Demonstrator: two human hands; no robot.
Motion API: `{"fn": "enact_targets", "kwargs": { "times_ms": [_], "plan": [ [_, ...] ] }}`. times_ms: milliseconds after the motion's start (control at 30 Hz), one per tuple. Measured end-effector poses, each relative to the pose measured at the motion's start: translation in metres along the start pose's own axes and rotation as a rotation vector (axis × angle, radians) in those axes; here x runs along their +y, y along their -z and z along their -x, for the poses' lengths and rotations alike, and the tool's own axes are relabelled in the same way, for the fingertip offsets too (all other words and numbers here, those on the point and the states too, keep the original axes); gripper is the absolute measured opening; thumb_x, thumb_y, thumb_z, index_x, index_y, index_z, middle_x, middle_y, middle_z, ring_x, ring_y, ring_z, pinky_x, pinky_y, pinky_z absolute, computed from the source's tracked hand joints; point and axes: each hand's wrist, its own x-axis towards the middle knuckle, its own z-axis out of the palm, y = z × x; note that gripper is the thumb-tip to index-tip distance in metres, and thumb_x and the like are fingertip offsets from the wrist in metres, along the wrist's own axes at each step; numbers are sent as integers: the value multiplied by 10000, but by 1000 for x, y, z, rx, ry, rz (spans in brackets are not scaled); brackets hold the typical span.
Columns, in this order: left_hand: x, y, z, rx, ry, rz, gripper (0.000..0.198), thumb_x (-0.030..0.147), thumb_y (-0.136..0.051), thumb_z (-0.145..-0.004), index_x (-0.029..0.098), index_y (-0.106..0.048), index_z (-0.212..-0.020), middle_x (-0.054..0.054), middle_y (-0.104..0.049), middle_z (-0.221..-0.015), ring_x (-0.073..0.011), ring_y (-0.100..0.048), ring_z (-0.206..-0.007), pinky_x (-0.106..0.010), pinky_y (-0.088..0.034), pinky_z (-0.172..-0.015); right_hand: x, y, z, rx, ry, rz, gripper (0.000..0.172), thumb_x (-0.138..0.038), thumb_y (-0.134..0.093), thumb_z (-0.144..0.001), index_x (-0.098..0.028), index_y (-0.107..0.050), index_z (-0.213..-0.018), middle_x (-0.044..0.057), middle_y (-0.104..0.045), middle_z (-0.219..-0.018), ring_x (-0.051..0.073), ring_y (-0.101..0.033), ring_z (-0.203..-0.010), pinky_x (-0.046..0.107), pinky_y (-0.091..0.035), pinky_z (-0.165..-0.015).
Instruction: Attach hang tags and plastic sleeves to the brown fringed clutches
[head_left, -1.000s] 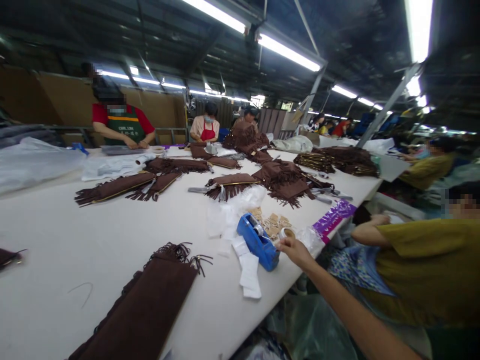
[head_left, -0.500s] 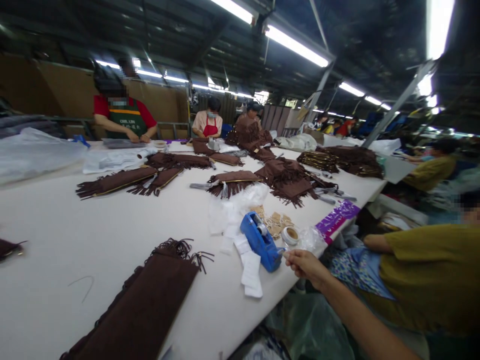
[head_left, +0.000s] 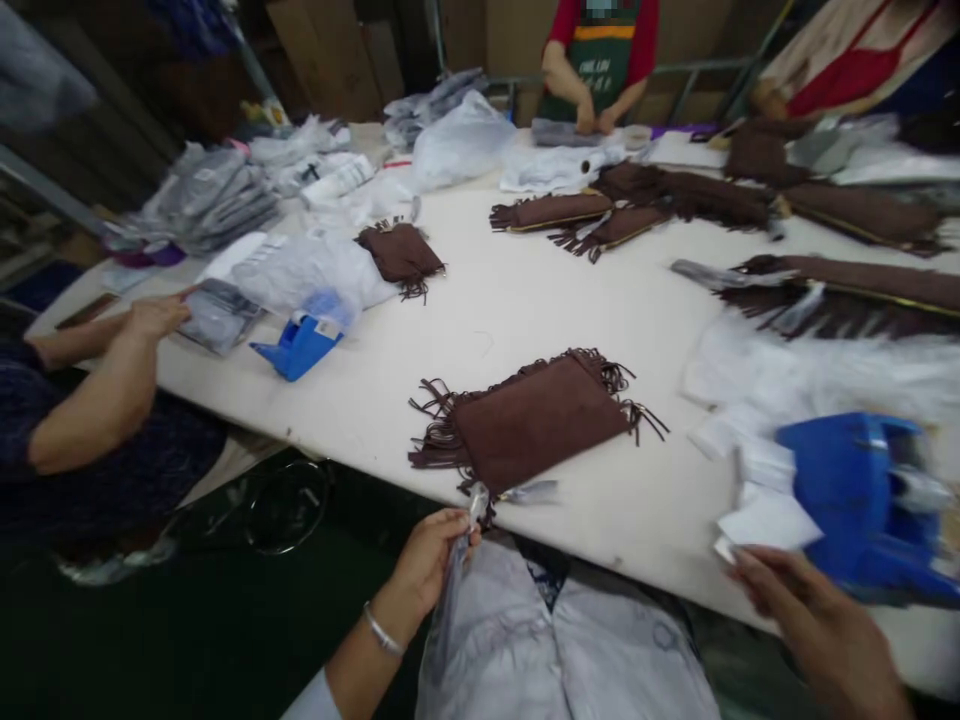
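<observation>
A dark brown fringed bag (head_left: 540, 415) lies flat on the table in front of me. At its near corner, my left hand (head_left: 431, 555) is closed on a strap wrapped in translucent plastic (head_left: 478, 500), which hangs down over the table edge. Far to the right, my right hand (head_left: 825, 620) has its fingers pinched at the corner of a small white sheet (head_left: 769, 520), one of several overlapping pieces. Right beside these sheets stands a blue tape dispenser (head_left: 840, 500). Another short grey-wrapped piece (head_left: 531, 492) sticks out from the bag's lower edge.
A co-worker's arm (head_left: 127, 370) reaches in at left, near a second blue dispenser (head_left: 300, 345) and a grey packet (head_left: 219, 312). More brown fringed bags (head_left: 862, 280) lie at right and back. Plastic bags (head_left: 461, 140) cover the far side. Two people sit across the white table (head_left: 360, 400).
The view has swung left and down, bringing my left hand and the wrapped strap into sight. My right hand has left the tape dispenser's tip and is now at the white sheets.
</observation>
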Motion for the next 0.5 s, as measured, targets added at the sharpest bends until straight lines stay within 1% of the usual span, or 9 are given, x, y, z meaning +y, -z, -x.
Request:
{"fn": "enact_targets", "kwargs": {
  "times_ms": [33,67,133,167,200,233,300,367,500],
  "plan": [
    [-2,-2,0,7,-2,1,164,167,-709,-689,118,-633,-826,-70,-675,-729,-129,-621,-600,-204,-468,-531,-30,-28,9,-133,40,-71,244,-476,-632,-749,-274,-639,-886,62,-661,-692,174,-567,-567,282,-450,-500],
    [-3,-4,1,12,-6,-4,175,179,-714,-685,123,-628,-827,-72,-680,-737,-134,-626,-610,-205,-463,-537,-60,-58,18,-299,89,-154,257,-478,-599,-781,-250,-627,-897,42,-652,-706,159,-555,-575,271,-454,-523],
    [-6,-7,3,12,-30,-12,194,201,-727,-674,129,-625,-823,-73,-687,-743,-142,-632,-628,-212,-457,-556,-110,-116,33,-606,171,-277,245,-449,-535,-839,-220,-607,-886,7,-631,-703,131,-532,-564,237,-424,-515],
    [-7,-7,5,10,-49,-12,203,208,-733,-666,130,-626,-820,-70,-688,-737,-145,-631,-630,-217,-455,-569,-129,-141,38,-707,230,-300,216,-410,-522,-855,-213,-607,-879,-2,-628,-714,124,-530,-572,228,-420,-531],
    [-7,-8,6,7,-72,-11,209,212,-738,-657,130,-630,-815,-66,-688,-727,-148,-629,-629,-225,-454,-584,-142,-162,42,-777,309,-292,190,-368,-508,-868,-209,-613,-866,-5,-632,-729,123,-541,-597,225,-420,-556],
    [-8,-8,8,10,-100,-11,208,212,-740,-647,129,-635,-806,-61,-687,-716,-149,-624,-627,-231,-452,-598,-150,-178,45,-815,382,-263,166,-321,-498,-875,-210,-621,-861,-7,-642,-741,125,-555,-627,224,-420,-586],
    [-8,-10,9,28,-174,-32,186,209,-729,-643,127,-645,-787,-53,-684,-700,-147,-611,-624,-240,-446,-624,-156,-199,48,-823,506,-164,152,-239,-482,-877,-217,-632,-863,-12,-666,-752,135,-584,-687,226,-414,-644],
    [-9,-12,8,56,-256,-81,147,206,-705,-655,128,-652,-768,-51,-687,-705,-146,-601,-636,-243,-439,-641,-155,-208,48,-800,580,-56,168,-193,-468,-876,-222,-633,-867,-14,-685,-750,145,-605,-725,228,-402,-675],
    [-13,-13,7,82,-365,-148,93,184,-653,-672,136,-658,-751,-49,-692,-725,-159,-599,-678,-255,-443,-671,-154,-213,46,-759,650,100,207,-157,-446,-876,-222,-642,-869,0,-701,-767,156,-622,-751,226,-391,-688]
  ]
}}
